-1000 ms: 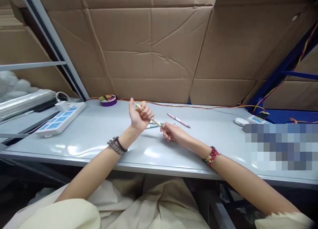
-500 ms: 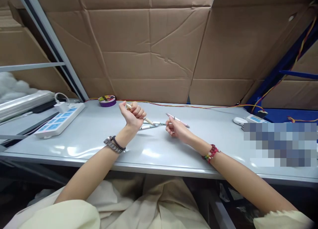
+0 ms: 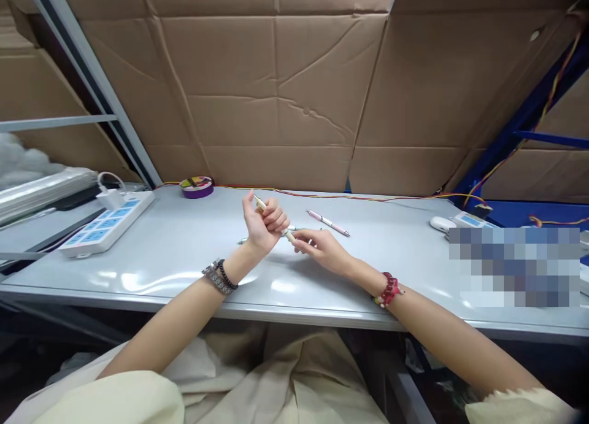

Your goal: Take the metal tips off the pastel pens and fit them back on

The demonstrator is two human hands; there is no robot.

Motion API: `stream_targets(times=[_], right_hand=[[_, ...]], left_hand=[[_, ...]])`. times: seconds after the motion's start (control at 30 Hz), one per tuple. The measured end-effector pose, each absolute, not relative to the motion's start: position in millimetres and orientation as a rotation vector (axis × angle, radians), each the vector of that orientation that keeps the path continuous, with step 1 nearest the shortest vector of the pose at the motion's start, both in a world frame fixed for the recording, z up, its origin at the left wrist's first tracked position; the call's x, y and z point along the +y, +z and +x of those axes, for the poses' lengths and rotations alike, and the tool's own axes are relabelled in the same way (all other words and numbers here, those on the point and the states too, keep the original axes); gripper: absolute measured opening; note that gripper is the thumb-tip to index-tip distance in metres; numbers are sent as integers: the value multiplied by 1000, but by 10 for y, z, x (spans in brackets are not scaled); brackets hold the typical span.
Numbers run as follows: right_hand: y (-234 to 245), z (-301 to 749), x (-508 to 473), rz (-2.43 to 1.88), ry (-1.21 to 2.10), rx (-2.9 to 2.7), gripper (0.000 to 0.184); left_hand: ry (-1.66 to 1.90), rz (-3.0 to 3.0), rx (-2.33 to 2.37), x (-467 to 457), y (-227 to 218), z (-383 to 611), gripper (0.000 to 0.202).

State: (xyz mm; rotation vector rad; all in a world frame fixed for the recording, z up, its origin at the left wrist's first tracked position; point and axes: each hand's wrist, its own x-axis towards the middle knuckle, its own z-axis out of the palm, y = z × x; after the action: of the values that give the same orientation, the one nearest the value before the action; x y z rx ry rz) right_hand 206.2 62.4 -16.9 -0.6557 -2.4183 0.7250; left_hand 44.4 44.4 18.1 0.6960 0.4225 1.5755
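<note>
My left hand (image 3: 263,223) is raised above the grey table (image 3: 184,252), fingers wrapped round a cream pen (image 3: 260,203) that slants down to the right. My right hand (image 3: 321,248) meets the pen's lower end, its thumb and fingertips pinched on the tip. A pink and white pen (image 3: 328,222) lies on the table just behind my right hand. Another pale pen lies flat behind my hands, mostly hidden.
A white and blue power strip (image 3: 107,221) lies at the left. A purple tape roll (image 3: 197,186) sits by the cardboard wall (image 3: 285,92). Coloured wires (image 3: 368,197) run along the back edge. White devices (image 3: 453,223) lie at the right beside a blurred patch.
My left hand swung the cream pen left, then back to the right. My right hand drew away toward the pink pen, then returned to pinch the cream pen's tip.
</note>
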Motion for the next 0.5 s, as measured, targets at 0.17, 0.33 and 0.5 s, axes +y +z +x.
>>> stream_targets(times=[0.17,0.33,0.5], right_hand=[[-127,2165,888,-900,409,-2356,19],[-40,2488,1234,-1308,105,-2186,17],[-107,2723,1443,-1666,74,-2196,17]], left_hand=[[1544,752,432,460,227,443,37],[1648,745,639,555,248,300,15],[1673,763,774,624,232,237,41]])
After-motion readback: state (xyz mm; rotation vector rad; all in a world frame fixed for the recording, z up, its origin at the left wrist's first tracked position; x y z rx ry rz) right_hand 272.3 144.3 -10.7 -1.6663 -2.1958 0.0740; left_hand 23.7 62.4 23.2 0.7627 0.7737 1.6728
